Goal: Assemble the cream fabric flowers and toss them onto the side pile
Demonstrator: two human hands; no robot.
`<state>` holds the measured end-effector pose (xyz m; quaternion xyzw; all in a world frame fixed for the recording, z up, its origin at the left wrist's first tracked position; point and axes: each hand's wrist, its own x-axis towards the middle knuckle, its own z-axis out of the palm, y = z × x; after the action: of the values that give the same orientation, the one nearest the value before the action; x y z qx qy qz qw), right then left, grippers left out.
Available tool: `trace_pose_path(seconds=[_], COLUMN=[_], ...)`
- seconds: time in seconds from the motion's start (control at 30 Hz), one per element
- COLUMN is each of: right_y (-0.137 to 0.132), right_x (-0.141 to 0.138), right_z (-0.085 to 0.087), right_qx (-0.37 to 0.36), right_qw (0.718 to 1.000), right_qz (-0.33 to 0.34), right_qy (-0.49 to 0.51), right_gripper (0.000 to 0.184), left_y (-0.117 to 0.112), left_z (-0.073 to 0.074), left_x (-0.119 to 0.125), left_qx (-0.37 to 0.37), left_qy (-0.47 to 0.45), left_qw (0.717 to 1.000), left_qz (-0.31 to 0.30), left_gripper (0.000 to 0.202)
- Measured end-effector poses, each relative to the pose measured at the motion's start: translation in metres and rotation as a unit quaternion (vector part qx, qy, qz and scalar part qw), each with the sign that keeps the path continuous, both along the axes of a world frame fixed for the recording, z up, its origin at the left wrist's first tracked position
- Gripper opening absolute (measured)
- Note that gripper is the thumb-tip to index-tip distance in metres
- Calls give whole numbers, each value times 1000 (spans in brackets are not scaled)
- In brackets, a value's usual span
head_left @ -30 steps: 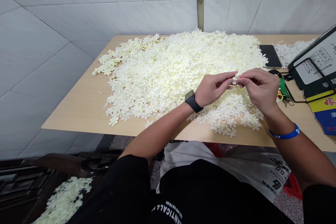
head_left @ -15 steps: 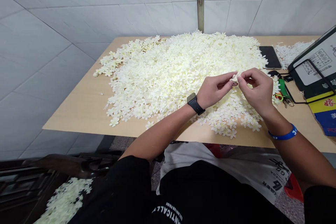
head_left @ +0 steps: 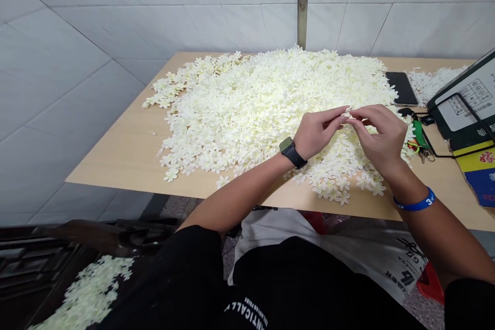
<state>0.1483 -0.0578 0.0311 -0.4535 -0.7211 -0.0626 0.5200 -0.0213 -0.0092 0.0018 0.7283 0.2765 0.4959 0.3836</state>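
Note:
Over the right part of a big heap of white artificial flowers (head_left: 263,98), my two hands meet fingertip to fingertip. Between them is a small white artificial flower (head_left: 348,113), mostly covered by the fingers. My left hand (head_left: 316,131), with a black watch on its wrist, pinches it from the left. From the other side my right hand (head_left: 381,134) pinches it with thumb and index finger; a blue band circles that wrist. Loose flowers (head_left: 332,189) lie flat on the table just below the hands.
The heap covers much of the wooden table (head_left: 116,149), which stands against a tiled wall. At the right are a phone (head_left: 402,87), a pile of small white pieces (head_left: 433,82), keys (head_left: 425,153) and a dark printed box (head_left: 464,103). More flowers (head_left: 88,289) lie low at the left.
My right hand has closed in slightly towards my left, its fingertips now nearly touching the left ones. The small flower is more covered. The whole view has shifted a little.

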Motion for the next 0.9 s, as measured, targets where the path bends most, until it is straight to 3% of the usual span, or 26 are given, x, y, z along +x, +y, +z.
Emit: trace_pose_path(seconds=[0.13, 0.47, 0.9], right_y=[-2, -2, -4], right_x=[0, 2, 3], right_z=[-1, 1, 5], right_qx=[2, -21, -42], right_qw=[999, 999, 997], right_qz=[-22, 17, 34], right_qy=[29, 43, 59], right_gripper=[6, 13, 14], left_y=[-5, -5, -3], left_z=[4, 7, 11], left_x=[-1, -3, -6], left_qx=[-8, -1, -33], left_qy=[-8, -13, -26], left_qw=[999, 1000, 999], left_qz=[-43, -2, -34], left_gripper=[43, 27, 40])
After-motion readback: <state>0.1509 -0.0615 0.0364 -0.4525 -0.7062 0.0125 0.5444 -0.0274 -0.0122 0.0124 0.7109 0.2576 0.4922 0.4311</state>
